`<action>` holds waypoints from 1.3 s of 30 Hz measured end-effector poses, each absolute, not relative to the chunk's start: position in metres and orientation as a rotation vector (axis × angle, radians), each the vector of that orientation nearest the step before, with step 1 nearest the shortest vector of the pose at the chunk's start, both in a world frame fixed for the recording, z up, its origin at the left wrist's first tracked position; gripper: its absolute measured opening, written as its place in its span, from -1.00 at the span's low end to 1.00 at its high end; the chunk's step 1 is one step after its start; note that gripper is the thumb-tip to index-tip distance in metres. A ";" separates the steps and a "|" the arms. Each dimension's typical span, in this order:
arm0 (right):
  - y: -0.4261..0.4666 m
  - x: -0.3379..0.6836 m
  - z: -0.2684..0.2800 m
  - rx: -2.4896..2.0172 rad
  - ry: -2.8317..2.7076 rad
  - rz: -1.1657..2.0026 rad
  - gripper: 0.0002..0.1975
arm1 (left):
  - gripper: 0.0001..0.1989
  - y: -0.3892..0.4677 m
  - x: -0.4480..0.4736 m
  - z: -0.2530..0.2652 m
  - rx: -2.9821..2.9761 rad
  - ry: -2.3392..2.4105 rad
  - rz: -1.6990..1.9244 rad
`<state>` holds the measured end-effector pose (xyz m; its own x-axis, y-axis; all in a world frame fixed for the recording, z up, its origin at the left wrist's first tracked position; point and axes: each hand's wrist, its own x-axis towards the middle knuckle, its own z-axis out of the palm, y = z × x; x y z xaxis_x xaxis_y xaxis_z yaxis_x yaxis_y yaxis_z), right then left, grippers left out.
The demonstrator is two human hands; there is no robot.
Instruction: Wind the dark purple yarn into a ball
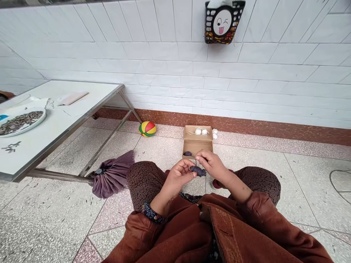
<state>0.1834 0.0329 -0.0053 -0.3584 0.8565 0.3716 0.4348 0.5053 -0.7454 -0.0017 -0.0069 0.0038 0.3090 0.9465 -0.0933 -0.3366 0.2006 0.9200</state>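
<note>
Between the thumb and fingers of my left hand [177,176] is a small dark purple-grey bundle of yarn [198,171]. My right hand [210,163] is just above and to the right of it, thumb and forefinger pinched on a dark strand that runs down to the bundle. Beyond my hands an open cardboard box [197,146] rests on the floor. A dark ball of yarn [187,153] lies in its near left corner, and two white balls of yarn [201,131] sit on its far flap. The fingertips partly cover the bundle.
To the left stands a metal-framed white table [65,120] with a plate of sunflower seeds [23,122] on it. A folded purple umbrella [113,177] leans by its leg. A colourful ball [147,129] lies near the wall, where a black basket [223,23] hangs.
</note>
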 end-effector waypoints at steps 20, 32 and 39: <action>0.030 0.177 0.010 -0.970 -2.109 0.600 -0.72 | -0.63 0.008 -0.003 -0.014 1.069 0.999 1.132; 0.018 0.164 -0.044 -1.063 -2.186 0.738 -0.80 | -0.55 0.026 -0.007 -0.019 0.832 0.912 1.323; 0.016 0.171 -0.011 -0.938 -2.203 0.649 -0.78 | -0.58 0.025 -0.004 -0.026 0.958 1.047 1.278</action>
<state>0.1708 0.0161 -0.0108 -0.5338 0.7613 0.3680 0.4402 0.6218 -0.6478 -0.0037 0.0255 -0.0261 0.0022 0.9976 -0.0695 -0.2643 0.0676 0.9621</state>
